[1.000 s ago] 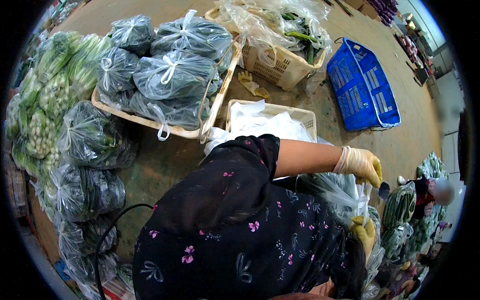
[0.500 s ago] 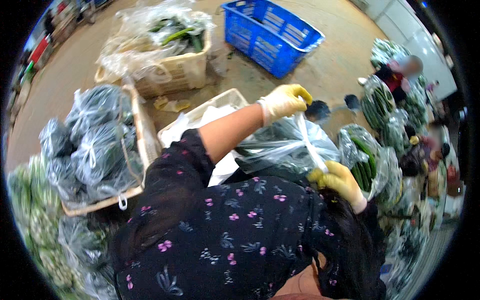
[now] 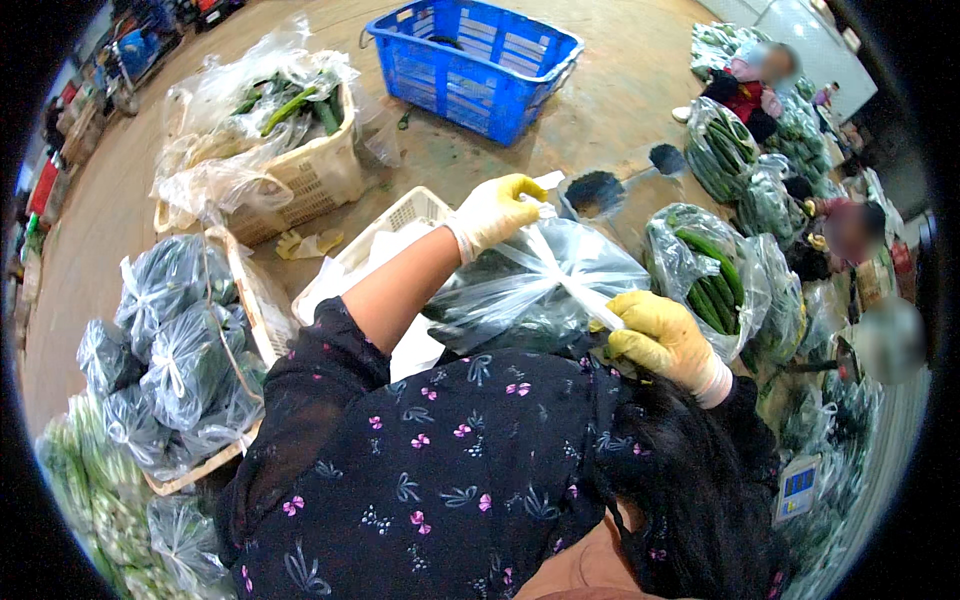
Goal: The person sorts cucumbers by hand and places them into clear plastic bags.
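A plump, clear plastic bag (image 3: 540, 290) packed with dark green produce lies directly in front of a black blouse printed with pink flowers (image 3: 430, 470); what the bag rests on is hidden. At the bag's far side, the left hand (image 3: 498, 212), in a yellow-palmed, white-cuffed work glove, has its fingers closed on one end of a white, twisted plastic strip (image 3: 562, 268) that runs across the bag's gathered top. At the bag's right edge, the right hand (image 3: 660, 335), gloved alike, is curled around the strip's other end. Immediately left of the bag is a low, cream plastic crate (image 3: 415, 207) with white sheeting inside; farther left, tied clear bags of dark greens (image 3: 185, 350) fill a larger cream crate (image 3: 262, 310). Beyond the bag stands a blue, slatted plastic basket (image 3: 450, 90). Just right of it sits an open clear bag of long green cucumbers (image 3: 715, 285).
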